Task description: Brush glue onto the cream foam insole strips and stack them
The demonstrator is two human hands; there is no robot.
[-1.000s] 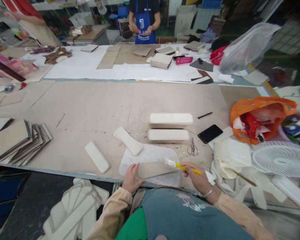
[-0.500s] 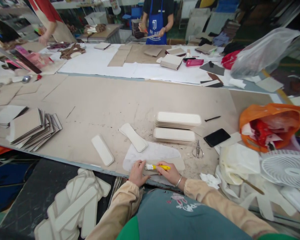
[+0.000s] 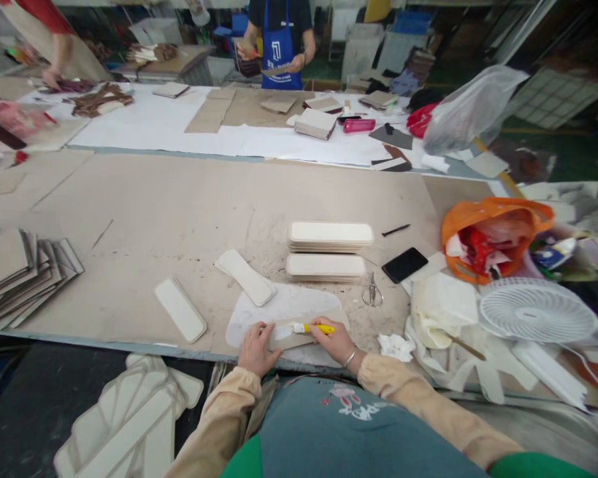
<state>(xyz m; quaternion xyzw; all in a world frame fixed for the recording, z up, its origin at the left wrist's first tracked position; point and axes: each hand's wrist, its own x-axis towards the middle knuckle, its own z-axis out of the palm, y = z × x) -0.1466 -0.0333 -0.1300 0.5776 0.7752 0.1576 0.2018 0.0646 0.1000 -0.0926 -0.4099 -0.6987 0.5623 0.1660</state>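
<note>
My right hand is closed around the yellow handle of a paintbrush. Its pale bristles point left and touch a beige strip near the table's front edge. At the strip's left end lies my left hand, thumb and fingers apart, pressing on it. Beneath is a whitish, rounded sheet, partly covered by the strip and my hands. Two crossed white strips overlap the sheet's upper left edge. Another small stack of white strips lies farther left.
Two neat stacks of white strips stand beyond the sheet. Small scissors, a black phone, an orange bag and a white fan are to the right. More strips lie lower left. A person in a blue apron stands opposite.
The view has turned right, so the scene sits farther left. The brush bristles have moved rightward along the strip, away from my left hand, which stays at the strip's left end.
</note>
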